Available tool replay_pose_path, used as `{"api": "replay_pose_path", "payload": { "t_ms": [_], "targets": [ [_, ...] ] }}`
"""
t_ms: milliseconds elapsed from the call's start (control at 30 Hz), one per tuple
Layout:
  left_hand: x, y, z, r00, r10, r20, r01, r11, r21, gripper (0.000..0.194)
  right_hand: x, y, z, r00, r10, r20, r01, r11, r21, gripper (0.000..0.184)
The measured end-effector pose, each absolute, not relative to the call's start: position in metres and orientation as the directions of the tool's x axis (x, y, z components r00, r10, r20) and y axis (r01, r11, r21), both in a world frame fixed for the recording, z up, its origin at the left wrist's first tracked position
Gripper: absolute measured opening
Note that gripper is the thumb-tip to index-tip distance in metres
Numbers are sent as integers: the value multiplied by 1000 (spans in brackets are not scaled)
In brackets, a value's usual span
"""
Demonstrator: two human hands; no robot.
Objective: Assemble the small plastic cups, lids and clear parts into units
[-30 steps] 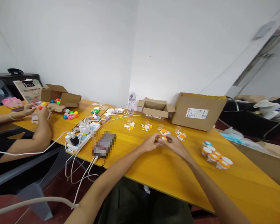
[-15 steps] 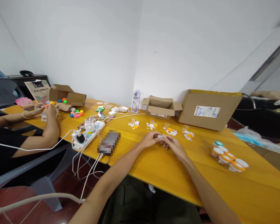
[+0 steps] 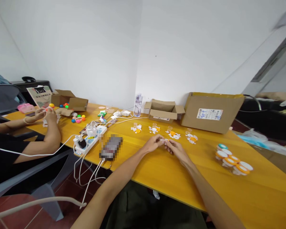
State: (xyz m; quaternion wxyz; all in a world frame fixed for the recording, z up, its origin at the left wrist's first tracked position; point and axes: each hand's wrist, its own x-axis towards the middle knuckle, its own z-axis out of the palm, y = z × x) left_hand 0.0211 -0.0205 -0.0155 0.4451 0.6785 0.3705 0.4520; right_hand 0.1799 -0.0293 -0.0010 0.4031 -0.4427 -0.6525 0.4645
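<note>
Above the yellow table (image 3: 152, 175), my left hand (image 3: 154, 143) and my right hand (image 3: 177, 150) meet, both closed around a small whitish piece (image 3: 164, 141). Fingers cover most of it, so its kind cannot be made out. Just beyond my hands, several small groups of parts lie in a row. Each has a little clear cup, such as this clear cup (image 3: 169, 128), beside white and orange discs (image 3: 173, 135). Off to the right of my right hand stands a cluster of small clear jars with orange, white and green lids (image 3: 231, 160).
An open cardboard box (image 3: 163, 114), a large carton (image 3: 211, 114) and a water bottle (image 3: 138, 105) stand along the wall. To the left are a phone (image 3: 111, 147), a power strip (image 3: 91, 140) with cables, and a co-worker's hands (image 3: 47, 114) near colourful balls (image 3: 78, 118).
My fingers have shifted slightly around the small piece, while both hands stay in nearly the same place. The camera view has moved a little.
</note>
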Motion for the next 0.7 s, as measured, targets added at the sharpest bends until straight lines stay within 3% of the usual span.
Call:
{"api": "replay_pose_path", "payload": {
  "t_ms": [367,700],
  "targets": [
    [20,-22,-9,329,898,292,-4,-308,951,31,174,-32,2,-272,956,106,77,132,-988,50],
    [16,-20,-10,288,912,291,116,-335,935,30,171,-28,-12,-297,935,193,79,226,-971,42]
  ]
}}
